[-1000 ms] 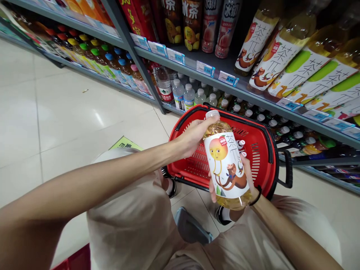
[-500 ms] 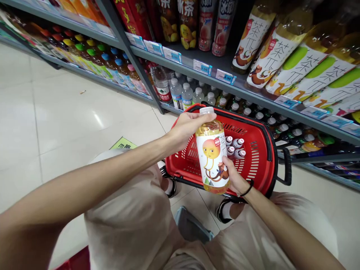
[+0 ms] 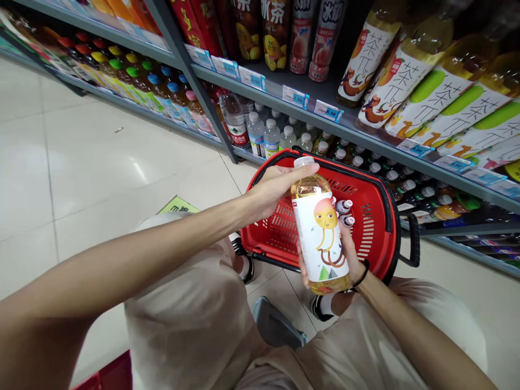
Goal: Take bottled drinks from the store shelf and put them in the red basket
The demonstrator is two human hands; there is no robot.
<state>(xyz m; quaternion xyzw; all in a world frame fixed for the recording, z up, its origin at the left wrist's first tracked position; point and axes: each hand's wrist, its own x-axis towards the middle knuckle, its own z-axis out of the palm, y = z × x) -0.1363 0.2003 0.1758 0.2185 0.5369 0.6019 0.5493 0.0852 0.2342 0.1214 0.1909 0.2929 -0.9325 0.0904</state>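
1. Head view: a large bottle of golden drink [image 3: 323, 238] is held tilted in both bare hands, raised over the near side of a red basket [image 3: 384, 249].
2. Just changed: half a second ago, the label showed some big lettering and a monkey beside a peach-faced character. Now the bottle has been turned; the lettering and most of the monkey are out of sight, and the peach face is near the middle.
3. The left hand [image 3: 272, 189] grasps the bottle's neck, its thumb stretched across beside the pale cap [image 3: 304, 161].
4. The right hand [image 3: 351, 254] is wrapped around the lower body from behind, fingertips curling past the far edge of the label.
5. In effect, this turn seems to bring another side of the label towards the person.
6. Small bottles [image 3: 344, 207] are in the basket, partly hidden by the large one. Similar large bottles [image 3: 369, 59] line the shelf [image 3: 365, 135] at upper right.
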